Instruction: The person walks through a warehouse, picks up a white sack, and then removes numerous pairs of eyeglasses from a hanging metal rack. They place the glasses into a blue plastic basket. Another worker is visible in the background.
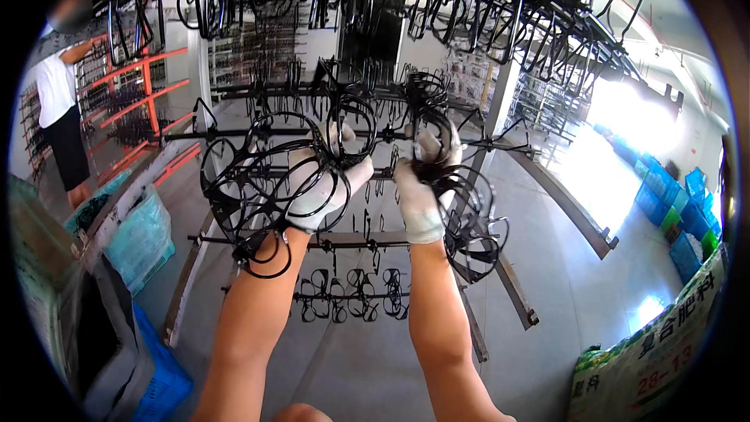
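Both hands wear pale knit gloves and are raised in front of a metal rack. My left hand [322, 181] is closed around a bunch of black ring-shaped metal parts [246, 187], whose loops hang down over the wrist and forearm. My right hand [428, 181] grips another bunch of black ring-shaped parts [471, 234], partly blurred, hanging to the right of the wrist. Behind the hands runs a black horizontal bar [228, 133] of the rack. Lower down, a bar carries several hanging black double-ring parts [357, 296]. What each finger touches is hidden by the loops.
Overhead, black bars hold many bent black hooks [510, 23]. Rack feet [515, 293] reach out over the grey floor. A person [58, 99] stands at an orange rack [146, 88] on the left. Nearby are a bagged turquoise basket [140, 240], blue crates [662, 181] and a printed sack [644, 351].
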The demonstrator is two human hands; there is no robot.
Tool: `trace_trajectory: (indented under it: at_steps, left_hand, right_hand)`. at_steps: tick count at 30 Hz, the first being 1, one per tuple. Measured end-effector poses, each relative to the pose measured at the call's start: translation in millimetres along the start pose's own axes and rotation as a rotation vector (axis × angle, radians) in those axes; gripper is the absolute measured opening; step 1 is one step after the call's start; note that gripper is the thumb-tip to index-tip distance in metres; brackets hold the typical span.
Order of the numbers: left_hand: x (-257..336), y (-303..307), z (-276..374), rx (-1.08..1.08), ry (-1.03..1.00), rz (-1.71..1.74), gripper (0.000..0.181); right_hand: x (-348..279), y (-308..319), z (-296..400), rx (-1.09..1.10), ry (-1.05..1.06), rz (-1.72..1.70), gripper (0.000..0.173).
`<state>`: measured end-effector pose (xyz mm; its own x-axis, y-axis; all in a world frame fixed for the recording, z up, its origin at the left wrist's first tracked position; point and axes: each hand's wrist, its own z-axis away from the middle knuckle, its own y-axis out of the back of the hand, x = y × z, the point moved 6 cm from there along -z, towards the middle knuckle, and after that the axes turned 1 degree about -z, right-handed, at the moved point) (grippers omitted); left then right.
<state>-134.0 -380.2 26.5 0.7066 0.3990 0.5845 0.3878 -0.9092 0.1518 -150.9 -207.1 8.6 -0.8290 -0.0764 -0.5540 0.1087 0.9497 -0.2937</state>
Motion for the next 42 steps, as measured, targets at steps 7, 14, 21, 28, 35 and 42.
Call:
trace_trajectory:
  at_steps: [7,14,21,28,35,42]
  left_hand:
    - [-28.0,21.4,126.1,-0.222,0.186,0.469,0.047]
    - [-68.5,14.9,336.1,-0.607,0.624,0.428,0.055]
    - [-182.3,132.6,387.1,-0.219,0.708,-0.530,0.066]
    - [-307.4,180.0,367.4,0.009,0.789,-0.630,0.066]
    - [-425.3,202.8,372.8,0.107,0.903,0.203,0.030]
    - [-366.7,148.4,338.2,0.267,0.888,0.419,0.042]
  right_hand:
    - [-37.1,60.7,86.7,0.060,0.116,0.215,0.060]
    - [30.4,45.9,360.9,-0.969,-1.425,-0.947,0.027]
    - [47.9,130.9,292.2,0.036,-0.625,-0.444,0.032]
    - [158.9,253.5,265.4,-0.172,-0.469,0.996,0.078]
    - [241.4,233.7,242.8,-0.042,-0.731,0.131,0.089]
    - [250.4,253.2,231.3,-0.031,-0.612,0.399,0.060]
